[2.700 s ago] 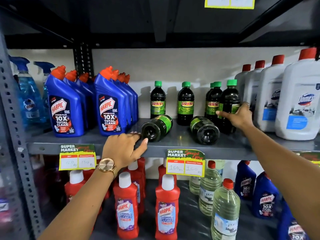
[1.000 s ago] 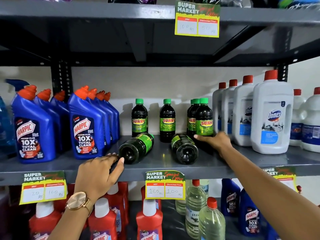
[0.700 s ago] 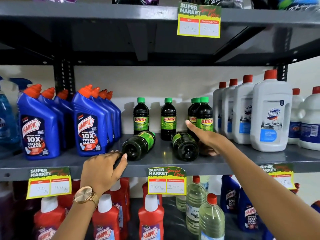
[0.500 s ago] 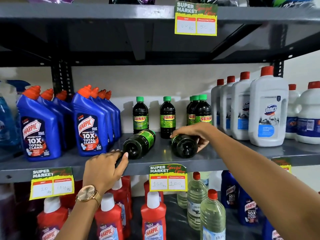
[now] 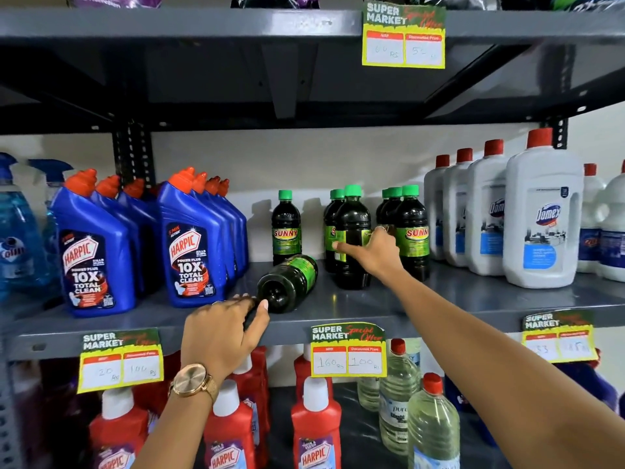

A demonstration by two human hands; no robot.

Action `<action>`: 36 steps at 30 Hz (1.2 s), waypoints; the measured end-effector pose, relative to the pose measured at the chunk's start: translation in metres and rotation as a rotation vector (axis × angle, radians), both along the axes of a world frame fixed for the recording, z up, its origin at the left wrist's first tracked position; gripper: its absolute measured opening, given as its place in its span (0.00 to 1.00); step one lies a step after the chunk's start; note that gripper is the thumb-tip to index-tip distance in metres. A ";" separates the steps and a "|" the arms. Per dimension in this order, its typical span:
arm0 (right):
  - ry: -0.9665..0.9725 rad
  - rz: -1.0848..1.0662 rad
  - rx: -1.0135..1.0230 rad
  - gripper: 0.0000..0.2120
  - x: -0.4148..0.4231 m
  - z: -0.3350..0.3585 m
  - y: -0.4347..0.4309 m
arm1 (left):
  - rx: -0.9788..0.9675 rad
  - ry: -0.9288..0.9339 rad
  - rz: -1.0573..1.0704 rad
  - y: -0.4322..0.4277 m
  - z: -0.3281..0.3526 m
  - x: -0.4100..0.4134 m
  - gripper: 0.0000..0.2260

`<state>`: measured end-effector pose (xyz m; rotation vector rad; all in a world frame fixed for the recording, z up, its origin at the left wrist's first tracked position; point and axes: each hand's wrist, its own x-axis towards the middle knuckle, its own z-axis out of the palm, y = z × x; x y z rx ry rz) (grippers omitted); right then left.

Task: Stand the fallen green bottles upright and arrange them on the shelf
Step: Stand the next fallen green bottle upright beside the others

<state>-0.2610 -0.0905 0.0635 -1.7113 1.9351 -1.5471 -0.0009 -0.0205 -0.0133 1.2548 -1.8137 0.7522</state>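
Note:
One dark green-capped bottle (image 5: pixel 291 279) lies on its side on the grey middle shelf (image 5: pixel 439 301), its base pointing at me. My left hand (image 5: pixel 220 330) rests on the shelf's front edge, with the thumb touching that base. My right hand (image 5: pixel 375 255) is wrapped around the label of a second green bottle (image 5: pixel 351 214), which stands upright in front of another one. More of these bottles stand at the left (image 5: pixel 285 228) and in a row at the right (image 5: pixel 411 228).
Blue Harpic bottles (image 5: pixel 189 248) stand left of the green ones and white Domex jugs (image 5: pixel 541 211) stand right. Price tags (image 5: pixel 348 350) hang from the shelf edge. An upper shelf (image 5: pixel 203 25) runs overhead. Red Harpic bottles (image 5: pixel 314 428) and clear bottles (image 5: pixel 433 424) fill the shelf below.
My right hand took hold of the right fallen bottle and stood it upright in front of the middle bottle. My left hand stayed at the other fallen bottle's base.

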 end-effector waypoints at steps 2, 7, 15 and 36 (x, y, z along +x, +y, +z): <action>-0.052 -0.009 -0.008 0.37 0.002 -0.005 -0.007 | -0.004 -0.005 -0.002 0.000 0.001 0.000 0.19; -0.269 0.128 0.007 0.44 0.008 -0.004 -0.015 | -0.009 -0.005 -0.005 -0.003 0.007 0.002 0.19; 0.011 -0.045 -0.055 0.41 0.004 -0.014 -0.006 | -0.005 0.011 0.001 0.000 0.004 0.002 0.19; -0.011 0.013 0.078 0.37 0.004 -0.025 -0.010 | -0.002 0.007 0.016 -0.003 0.001 0.001 0.18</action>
